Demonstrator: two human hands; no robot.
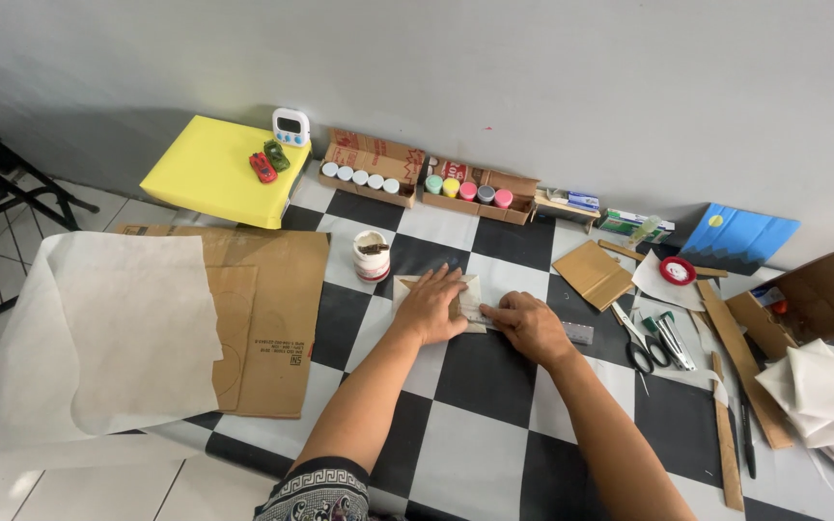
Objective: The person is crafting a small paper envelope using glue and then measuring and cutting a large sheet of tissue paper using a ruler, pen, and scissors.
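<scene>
My left hand [430, 304] lies flat, fingers spread, on a small tan folded paper piece [470, 289] on the black-and-white checkered floor mat. My right hand [528, 326] presses down beside it on the piece's right edge, fingers bent. A clear ruler [579, 334] sticks out from under my right hand. A small white jar [372, 257] with a stick in it stands just to the left of the paper piece.
Brown cardboard sheets [277, 309] and white paper [113, 328] lie at left. A yellow box [216, 169] with toy cars and a timer sits at the back, next to paint pots in boxes [465, 190]. Scissors [637, 349], wooden strips and folded white sheets [832, 396] lie at right.
</scene>
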